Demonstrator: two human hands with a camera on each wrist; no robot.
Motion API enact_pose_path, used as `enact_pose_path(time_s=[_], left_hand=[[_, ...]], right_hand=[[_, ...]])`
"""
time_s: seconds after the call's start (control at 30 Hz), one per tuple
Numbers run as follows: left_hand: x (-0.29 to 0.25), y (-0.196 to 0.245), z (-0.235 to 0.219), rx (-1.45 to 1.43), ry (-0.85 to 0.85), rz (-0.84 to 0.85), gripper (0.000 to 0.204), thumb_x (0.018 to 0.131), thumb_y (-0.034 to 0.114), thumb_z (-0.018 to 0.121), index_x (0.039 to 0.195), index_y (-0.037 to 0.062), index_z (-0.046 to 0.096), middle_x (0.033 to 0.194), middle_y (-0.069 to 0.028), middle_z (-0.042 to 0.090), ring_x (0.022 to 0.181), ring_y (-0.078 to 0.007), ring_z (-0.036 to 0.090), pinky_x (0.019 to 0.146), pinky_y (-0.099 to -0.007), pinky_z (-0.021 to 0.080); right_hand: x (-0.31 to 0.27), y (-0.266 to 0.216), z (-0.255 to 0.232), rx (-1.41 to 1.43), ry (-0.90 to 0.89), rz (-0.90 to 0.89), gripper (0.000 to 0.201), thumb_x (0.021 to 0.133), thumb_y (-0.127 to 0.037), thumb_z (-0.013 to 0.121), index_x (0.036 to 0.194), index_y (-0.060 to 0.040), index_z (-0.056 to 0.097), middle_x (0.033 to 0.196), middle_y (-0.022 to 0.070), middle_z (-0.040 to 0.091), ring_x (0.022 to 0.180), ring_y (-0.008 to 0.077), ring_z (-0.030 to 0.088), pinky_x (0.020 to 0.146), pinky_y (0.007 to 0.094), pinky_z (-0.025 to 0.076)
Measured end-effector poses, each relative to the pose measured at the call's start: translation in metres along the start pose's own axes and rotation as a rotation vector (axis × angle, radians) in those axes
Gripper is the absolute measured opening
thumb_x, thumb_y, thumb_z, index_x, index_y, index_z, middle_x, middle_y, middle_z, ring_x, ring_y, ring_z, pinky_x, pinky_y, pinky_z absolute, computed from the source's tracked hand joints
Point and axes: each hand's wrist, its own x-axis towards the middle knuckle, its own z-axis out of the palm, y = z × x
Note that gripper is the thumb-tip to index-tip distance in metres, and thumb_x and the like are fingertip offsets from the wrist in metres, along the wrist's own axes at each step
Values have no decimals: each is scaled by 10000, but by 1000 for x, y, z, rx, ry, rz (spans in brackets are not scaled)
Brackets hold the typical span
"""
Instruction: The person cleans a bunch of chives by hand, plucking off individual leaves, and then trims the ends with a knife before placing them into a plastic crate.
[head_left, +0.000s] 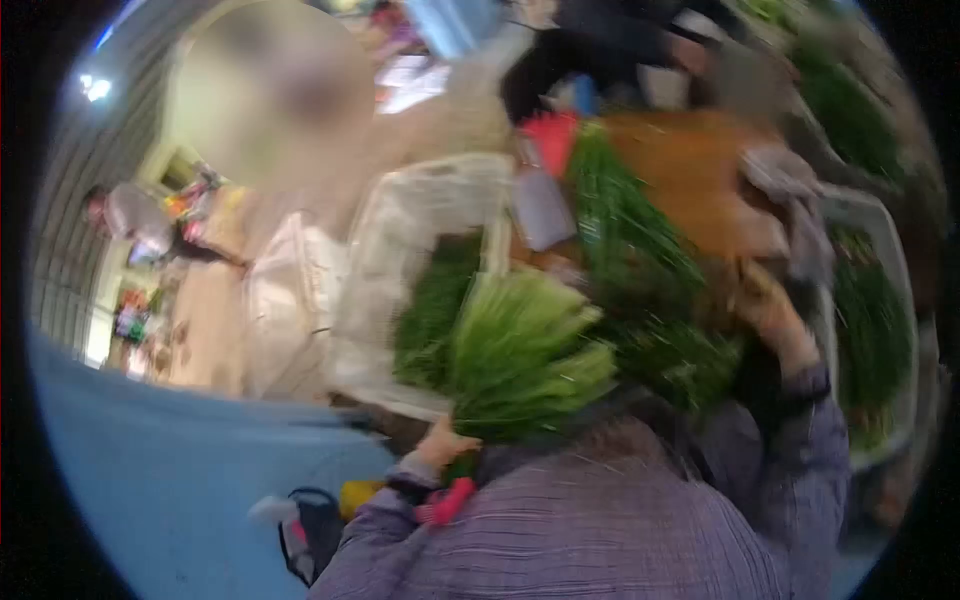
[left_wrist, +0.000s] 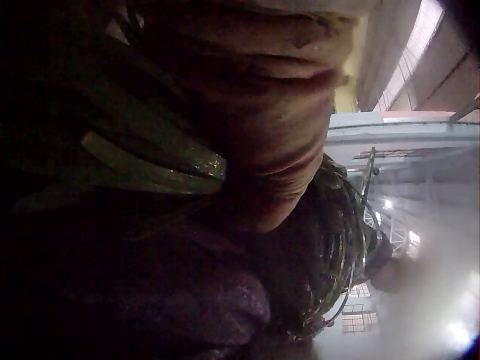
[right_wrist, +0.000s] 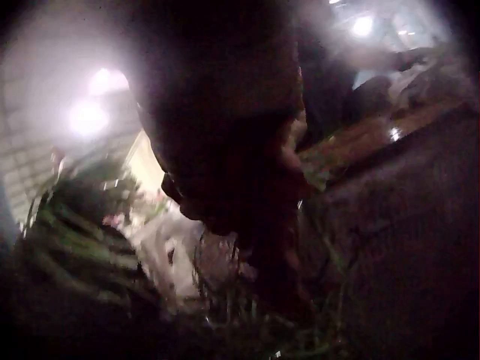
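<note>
In the head view my left hand [head_left: 443, 445] grips the lower end of a bunch of long green stalks [head_left: 520, 350], which fans out up and to the right. The left wrist view shows the same hand [left_wrist: 262, 142] dark and close, with stalks [left_wrist: 150, 165] beside it. My right hand [head_left: 772, 310] is at the right edge of a heap of dark greens [head_left: 670, 350]; blur hides its fingers. In the right wrist view that hand [right_wrist: 247, 202] points down in shadow over thin stems, and whether it holds any cannot be seen.
A white crate [head_left: 415, 190] with greens stands left of the bunch, another crate [head_left: 905, 300] at the right. Behind the heap lie more long greens [head_left: 610, 190] on a brown board [head_left: 680, 170]. People are at the top and far left. A blue surface [head_left: 200, 480] fills the lower left.
</note>
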Motion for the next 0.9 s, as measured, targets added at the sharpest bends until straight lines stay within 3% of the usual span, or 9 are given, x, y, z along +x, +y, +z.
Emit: enact_pose_path(time_s=[0.2, 0.33, 0.37, 0.4, 0.47, 0.57, 0.63, 0.7, 0.9], left_hand=[[-12, 40, 21, 501, -311, 793, 526, 692, -35, 625, 1212, 4, 553, 1102, -123, 648, 996, -194, 617, 781, -337, 523], [-30, 39, 6, 439, -125, 456, 464, 672, 33, 670, 1126, -1, 578, 992, -83, 657, 817, -187, 623, 738, -312, 512], [-29, 40, 6, 448, -106, 442, 464, 672, 33, 670, 1126, -1, 578, 992, -83, 657, 817, -187, 623, 738, -312, 512], [-29, 41, 6, 411, -154, 428, 459, 678, 34, 669, 1127, 3, 578, 975, -76, 657, 778, -173, 618, 700, -303, 511], [-26, 38, 0, 371, -254, 433, 454, 681, 29, 664, 1126, 16, 577, 931, -57, 654, 694, -139, 600, 627, -278, 502], [-34, 40, 9, 398, -199, 485, 459, 676, 23, 662, 1126, 12, 577, 931, -58, 653, 699, -143, 599, 632, -279, 503], [-42, 42, 11, 338, -160, 425, 467, 674, 15, 661, 1132, 6, 574, 956, -68, 659, 726, -154, 614, 653, -286, 511], [-35, 40, 2, 470, -131, 474, 475, 669, -4, 656, 1136, 0, 572, 989, -78, 663, 770, -170, 633, 689, -296, 520], [-32, 40, 15, 326, -135, 432, 566, 656, -56, 654, 1206, 5, 536, 1014, -84, 656, 842, -171, 632, 715, -293, 520]], right_hand=[[-97, -107, -67, -408, 685, -225, 334, 885, -134, 596, 1182, 15, 563, 1071, 131, 633, 1000, 215, 594, 897, 334, 461], [-144, -100, -156, -1295, 517, -267, 339, 926, -149, 557, 1240, -23, 549, 1188, 113, 609, 1086, 226, 582, 935, 339, 463], [-154, -63, -282, -910, 894, -156, 367, 911, -96, 569, 1271, -33, 537, 1220, 111, 591, 1120, 219, 559, 952, 321, 445], [-165, -41, -304, -1672, 801, 28, 450, 897, -68, 587, 1330, -18, 471, 1265, 95, 567, 1168, 215, 528, 982, 322, 424], [-177, 42, -331, -1243, 762, 88, 587, 853, -197, 641, 1368, -21, 421, 1308, 146, 529, 1185, 253, 526, 990, 317, 419], [-190, 38, -280, -1424, 656, 491, 808, 804, -381, 684, 1430, -14, 328, 1366, 192, 477, 1210, 314, 513, 1014, 365, 405], [-130, -23, -119, -1605, 759, 380, 758, 809, -310, 698, 1418, -20, 353, 1335, 173, 511, 1216, 313, 503, 1026, 397, 394], [-106, -5, -80, -484, 436, -170, 590, 847, -206, 671, 1354, -10, 441, 1273, 179, 561, 1182, 300, 536, 1002, 389, 418], [-64, 53, 143, -1038, -456, -464, 475, 827, -302, 647, 1247, -101, 552, 1069, 147, 640, 992, 325, 613, 852, 412, 496]])
